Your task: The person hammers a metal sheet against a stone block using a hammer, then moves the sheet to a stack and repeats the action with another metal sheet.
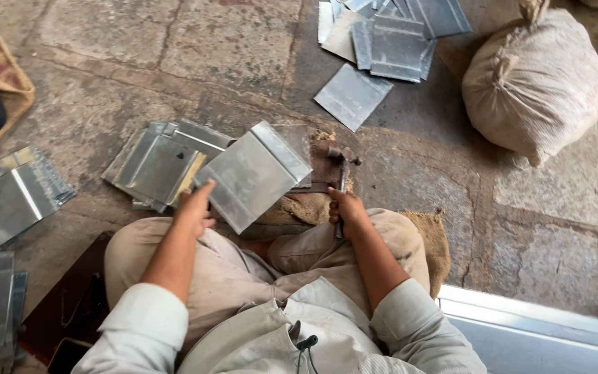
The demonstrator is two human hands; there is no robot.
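Seated cross-legged on a stone floor [243,41], seen from above. Left hand [194,208] clenched on the near corner of a folded metal sheet [250,176], lifting it tilted over the lap, just above a small iron block [321,166] on burlap sacking [299,208]. Right hand [347,211] wrapped tight round the handle of a hammer [340,176], head resting on or just over the block; contact hard to make out from here. Just left of the held sheet, a loose stack of folded sheets [157,166] on the floor. Further left, more sheets [8,197], ridged down the middle. Ahead, a scattered pile of flat sheets [382,41], one piece [352,95] lying apart from it. Well to the right, a tied cloth sack [534,83]. At the right knee, a pale metal edge [534,322].
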